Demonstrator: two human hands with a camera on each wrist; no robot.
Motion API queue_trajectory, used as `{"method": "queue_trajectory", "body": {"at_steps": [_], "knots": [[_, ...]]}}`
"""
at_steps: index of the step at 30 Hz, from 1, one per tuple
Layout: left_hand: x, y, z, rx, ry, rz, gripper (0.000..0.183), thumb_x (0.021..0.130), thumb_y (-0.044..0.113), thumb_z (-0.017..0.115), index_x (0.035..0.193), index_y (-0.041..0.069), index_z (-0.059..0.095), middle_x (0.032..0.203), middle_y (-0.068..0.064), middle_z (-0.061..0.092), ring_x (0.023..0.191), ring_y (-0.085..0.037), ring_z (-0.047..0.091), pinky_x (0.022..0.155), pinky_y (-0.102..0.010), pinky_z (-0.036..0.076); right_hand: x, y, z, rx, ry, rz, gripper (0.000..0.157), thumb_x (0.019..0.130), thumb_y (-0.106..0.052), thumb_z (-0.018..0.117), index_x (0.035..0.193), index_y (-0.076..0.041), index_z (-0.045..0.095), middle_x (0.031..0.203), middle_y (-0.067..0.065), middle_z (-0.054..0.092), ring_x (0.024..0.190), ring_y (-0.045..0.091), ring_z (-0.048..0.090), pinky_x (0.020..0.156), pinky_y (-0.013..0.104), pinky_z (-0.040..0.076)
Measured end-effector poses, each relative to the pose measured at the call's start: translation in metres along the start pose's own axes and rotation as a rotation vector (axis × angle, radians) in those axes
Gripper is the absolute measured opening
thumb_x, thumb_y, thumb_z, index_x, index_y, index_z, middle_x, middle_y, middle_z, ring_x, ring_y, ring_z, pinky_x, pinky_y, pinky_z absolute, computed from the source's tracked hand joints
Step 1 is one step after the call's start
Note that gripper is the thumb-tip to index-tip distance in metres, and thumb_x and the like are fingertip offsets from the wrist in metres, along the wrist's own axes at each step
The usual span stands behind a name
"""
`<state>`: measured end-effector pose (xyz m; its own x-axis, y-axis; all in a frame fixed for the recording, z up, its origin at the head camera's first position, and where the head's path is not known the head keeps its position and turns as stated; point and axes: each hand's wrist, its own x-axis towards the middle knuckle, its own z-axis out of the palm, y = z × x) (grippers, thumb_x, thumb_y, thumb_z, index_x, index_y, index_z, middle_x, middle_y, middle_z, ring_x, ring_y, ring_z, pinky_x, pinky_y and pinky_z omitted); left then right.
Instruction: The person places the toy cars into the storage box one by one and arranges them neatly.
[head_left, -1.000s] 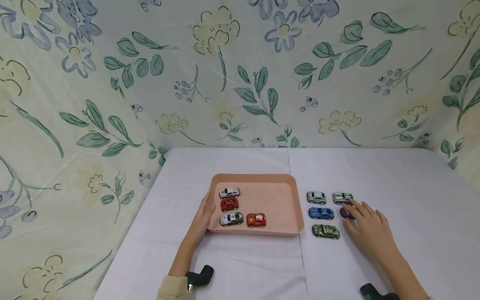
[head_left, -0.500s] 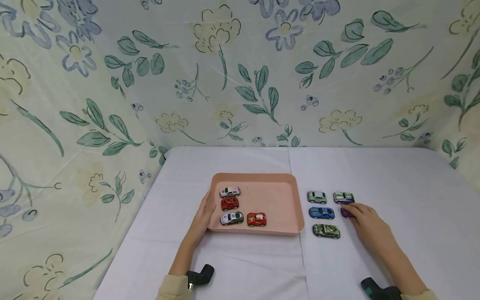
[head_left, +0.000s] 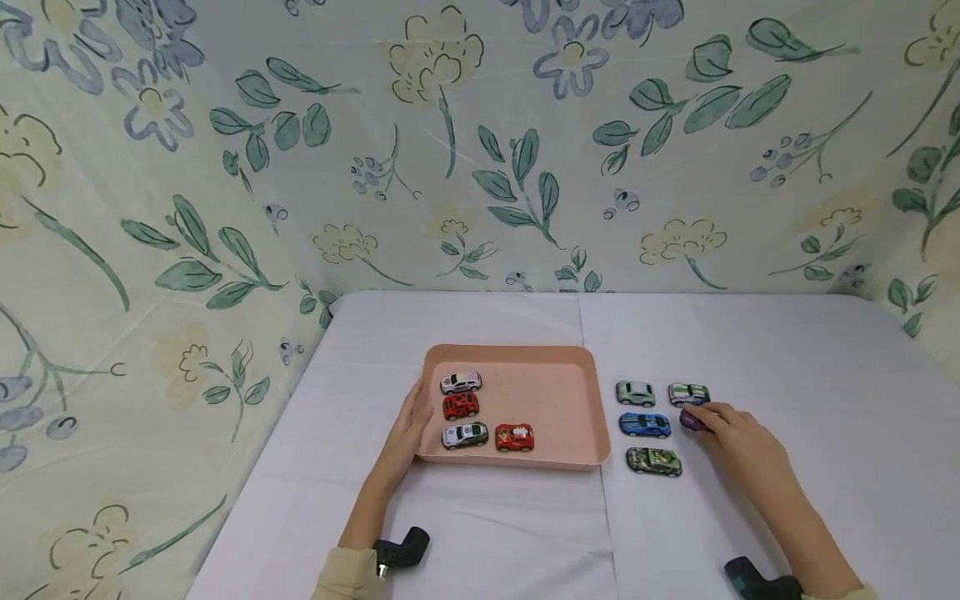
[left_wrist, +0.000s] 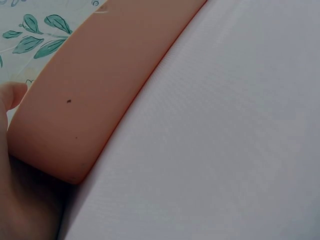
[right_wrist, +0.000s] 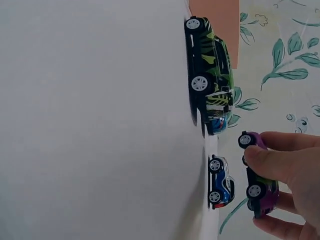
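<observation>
The right hand [head_left: 742, 442] pinches the purple car [right_wrist: 263, 187], well apart from the straight-fingered left hand [head_left: 407, 430] touching the tray [head_left: 555, 404].

Behind the far edge of the white counter [head_left: 780, 342] is a pale backdrop [head_left: 315, 179] w/ green leaves [head_left: 525, 152], yellow flowers [head_left: 435, 54] & blue ones; it continues along L edge & beyond far R corner. Light is soft, approx. even.

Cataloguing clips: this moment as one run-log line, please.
left hand: holds pink tray at left side; right hand: pinches purple car above table; in tray: four cars; on table: four more
</observation>
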<state>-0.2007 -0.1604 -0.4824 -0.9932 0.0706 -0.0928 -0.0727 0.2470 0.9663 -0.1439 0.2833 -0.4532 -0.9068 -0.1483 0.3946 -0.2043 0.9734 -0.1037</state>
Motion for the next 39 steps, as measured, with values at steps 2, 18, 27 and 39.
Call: {"method": "queue_trajectory", "body": {"at_steps": [2, 18, 27, 39], "knots": [[0.000, 0.001, 0.000, -0.002, 0.001, -0.001, 0.056, 0.095, 0.042, 0.039, 0.145, 0.032, 0.016, 0.154, -0.002, 0.013, 0.142, -0.029, 0.006, 0.112, -0.057, 0.006, 0.002, -0.005, -0.006, -0.013, 0.025, -0.029, 0.037, 0.073, -0.007, 0.070, 0.109, -0.010, 0.063, 0.103, 0.013, 0.062, 0.086, 0.037, 0.059, 0.065, 0.051, 0.050], [0.000, 0.001, 0.001, -0.016, -0.008, -0.007, 0.056, 0.095, 0.042, 0.039, 0.145, 0.034, 0.015, 0.154, -0.002, 0.012, 0.142, -0.029, 0.005, 0.111, -0.058, 0.005, 0.038, -0.051, 0.022, 0.028, 0.182, -0.306, 0.037, 0.080, -0.024, 0.067, 0.116, -0.027, 0.062, 0.110, 0.002, 0.064, 0.093, 0.023, 0.063, 0.068, 0.037, 0.055], [-0.002, 0.003, 0.000, -0.004, -0.008, -0.005, 0.058, 0.095, 0.043, 0.038, 0.146, 0.030, 0.013, 0.154, -0.001, 0.011, 0.142, -0.028, 0.005, 0.112, -0.056, 0.006, 0.065, -0.138, 0.006, 0.127, 0.090, -0.361, 0.043, 0.070, -0.016, 0.076, 0.110, -0.027, 0.064, 0.105, -0.005, 0.064, 0.091, 0.014, 0.063, 0.068, 0.029, 0.055], [-0.002, 0.003, 0.000, -0.002, -0.005, -0.018, 0.059, 0.094, 0.045, 0.039, 0.146, 0.031, 0.014, 0.154, -0.001, 0.011, 0.142, -0.028, 0.005, 0.112, -0.057, 0.005, 0.098, -0.188, 0.037, 0.242, -0.103, -0.392, 0.033, 0.079, -0.017, 0.069, 0.111, -0.024, 0.064, 0.110, -0.007, 0.064, 0.106, 0.011, 0.059, 0.089, 0.027, 0.050]]}}
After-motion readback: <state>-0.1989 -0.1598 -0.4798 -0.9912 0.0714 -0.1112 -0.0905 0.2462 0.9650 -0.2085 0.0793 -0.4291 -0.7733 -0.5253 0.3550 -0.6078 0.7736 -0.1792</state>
